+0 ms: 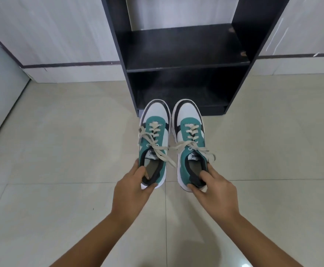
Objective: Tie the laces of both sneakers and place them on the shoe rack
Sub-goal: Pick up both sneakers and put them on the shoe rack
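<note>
Two teal, white and black sneakers are held side by side, toes pointing at the black shoe rack (188,65). My left hand (132,191) grips the heel of the left sneaker (154,137), with fingers inside its collar. My right hand (216,189) grips the heel of the right sneaker (191,139) the same way. Cream laces on both are tied in bows, and their loose ends hang over the sides. The toes are just in front of the rack's lowest shelf.
The rack stands against a pale wall and has a middle shelf (184,47) and a low bottom shelf (182,97), both bare. Beige floor tiles (61,151) spread all around. A grey door or panel (1,93) is at the left.
</note>
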`<state>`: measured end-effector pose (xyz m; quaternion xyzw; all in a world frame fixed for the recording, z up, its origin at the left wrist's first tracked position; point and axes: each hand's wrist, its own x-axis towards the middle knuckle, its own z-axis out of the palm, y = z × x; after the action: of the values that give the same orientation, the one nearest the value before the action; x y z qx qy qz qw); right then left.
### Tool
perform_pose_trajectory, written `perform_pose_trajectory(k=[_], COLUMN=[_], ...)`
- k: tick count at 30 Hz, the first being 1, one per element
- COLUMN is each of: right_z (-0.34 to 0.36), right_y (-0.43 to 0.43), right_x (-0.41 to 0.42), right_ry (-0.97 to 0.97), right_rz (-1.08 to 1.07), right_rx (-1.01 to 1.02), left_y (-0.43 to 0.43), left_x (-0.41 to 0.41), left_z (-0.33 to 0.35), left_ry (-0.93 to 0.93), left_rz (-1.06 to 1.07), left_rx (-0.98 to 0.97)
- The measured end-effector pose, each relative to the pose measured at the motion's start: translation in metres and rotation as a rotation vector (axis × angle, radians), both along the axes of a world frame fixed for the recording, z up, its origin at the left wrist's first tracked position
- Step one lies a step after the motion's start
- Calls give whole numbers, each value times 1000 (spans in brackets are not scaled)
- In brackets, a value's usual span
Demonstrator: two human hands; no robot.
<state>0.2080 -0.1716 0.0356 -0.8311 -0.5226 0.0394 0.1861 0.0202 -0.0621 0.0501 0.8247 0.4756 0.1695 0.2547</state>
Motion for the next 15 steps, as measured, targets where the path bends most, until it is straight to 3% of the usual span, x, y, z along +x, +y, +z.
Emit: perform_pose_trajectory(k=[5, 15], right_z=[81, 320], right_y=[14, 55], right_x=[2, 27], right_ry=[-9, 9], right_rz=[-4, 9], right_rx=[19, 24], left_y=[15, 57], left_x=[-1, 23], left_z=[77, 312], left_ry=[44, -51], left_rz=[7, 17], left_rx=[73, 56])
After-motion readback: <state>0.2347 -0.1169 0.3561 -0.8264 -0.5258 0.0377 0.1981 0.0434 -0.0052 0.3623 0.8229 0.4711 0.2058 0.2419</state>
